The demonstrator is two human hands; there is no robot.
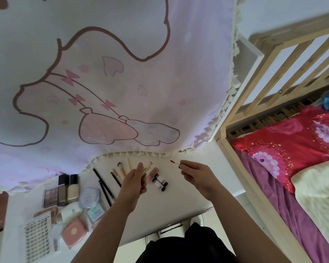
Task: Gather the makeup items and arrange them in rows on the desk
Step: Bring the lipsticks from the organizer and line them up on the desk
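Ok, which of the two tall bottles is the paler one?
The cream bottle, farther from the eyeshadow palette; the dark bottle lies beside that palette.

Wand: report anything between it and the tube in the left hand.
Nothing visible stands between the wand in the right hand and the tube in the left hand. The black-capped bottles lie on the desk nearer the person.

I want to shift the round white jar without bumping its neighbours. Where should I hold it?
Probably from above: grip the round white jar by its rim, fingertips on far and near sides; it lies flat, with the pale foundation bottle close on one side and a black pencil on the other.
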